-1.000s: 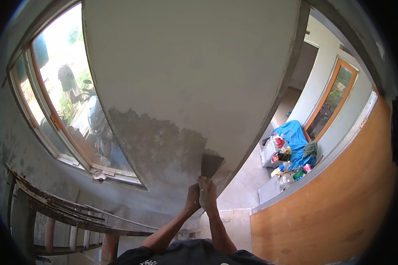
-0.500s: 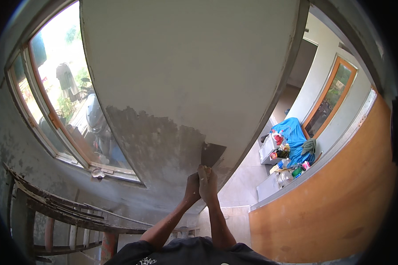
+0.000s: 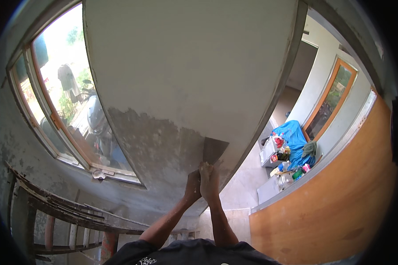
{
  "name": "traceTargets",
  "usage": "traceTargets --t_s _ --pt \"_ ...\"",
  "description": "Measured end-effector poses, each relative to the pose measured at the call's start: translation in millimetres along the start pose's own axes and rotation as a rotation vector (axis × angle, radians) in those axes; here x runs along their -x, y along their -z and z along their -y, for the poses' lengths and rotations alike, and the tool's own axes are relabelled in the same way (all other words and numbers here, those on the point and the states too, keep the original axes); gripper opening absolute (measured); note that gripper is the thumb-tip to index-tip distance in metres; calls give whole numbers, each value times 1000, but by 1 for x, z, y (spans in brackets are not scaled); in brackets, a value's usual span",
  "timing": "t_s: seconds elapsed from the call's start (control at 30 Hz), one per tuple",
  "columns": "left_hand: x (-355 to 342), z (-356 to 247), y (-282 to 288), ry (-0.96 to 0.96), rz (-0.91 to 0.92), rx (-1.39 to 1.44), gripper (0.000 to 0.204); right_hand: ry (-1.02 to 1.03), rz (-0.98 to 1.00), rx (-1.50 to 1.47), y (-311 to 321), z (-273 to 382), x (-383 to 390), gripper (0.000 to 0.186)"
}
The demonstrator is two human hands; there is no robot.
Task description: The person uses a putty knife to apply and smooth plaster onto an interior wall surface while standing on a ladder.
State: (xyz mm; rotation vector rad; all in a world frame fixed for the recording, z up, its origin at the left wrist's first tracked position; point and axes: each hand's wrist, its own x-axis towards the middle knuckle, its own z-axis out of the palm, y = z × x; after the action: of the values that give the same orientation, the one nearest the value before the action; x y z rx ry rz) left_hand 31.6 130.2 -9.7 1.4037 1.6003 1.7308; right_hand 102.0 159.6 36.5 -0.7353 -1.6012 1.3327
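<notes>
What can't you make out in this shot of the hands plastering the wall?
Head view only:
- Trowel: its handle is hidden inside the left hand and right hand.
- Fingers: pressed together, too small to tell apart.
- Items by the blue cloth: too small and distant to identify.
- Wooden ladder: cut off by the lower left rim.
- Scooter outside the window: partly hidden by the wall.

pale floor (image 3: 252, 170), blue cloth (image 3: 292, 137) over a heap, bottles (image 3: 292, 172), white box (image 3: 268, 152)
</notes>
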Motion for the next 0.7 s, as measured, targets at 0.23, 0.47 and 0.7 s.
traceTargets --t_s 0.23,0.47,0.7 --pt "17 22 -3 71 13 -2 28 37 20 9 -1 -30 7 29" --pt "21 15 -7 -61 8 -69 26 -33 -6 87 1 -26 13 28" --pt "7 -2 -3 76 1 -9 25 -10 -38 -35 -1 -17 4 28"
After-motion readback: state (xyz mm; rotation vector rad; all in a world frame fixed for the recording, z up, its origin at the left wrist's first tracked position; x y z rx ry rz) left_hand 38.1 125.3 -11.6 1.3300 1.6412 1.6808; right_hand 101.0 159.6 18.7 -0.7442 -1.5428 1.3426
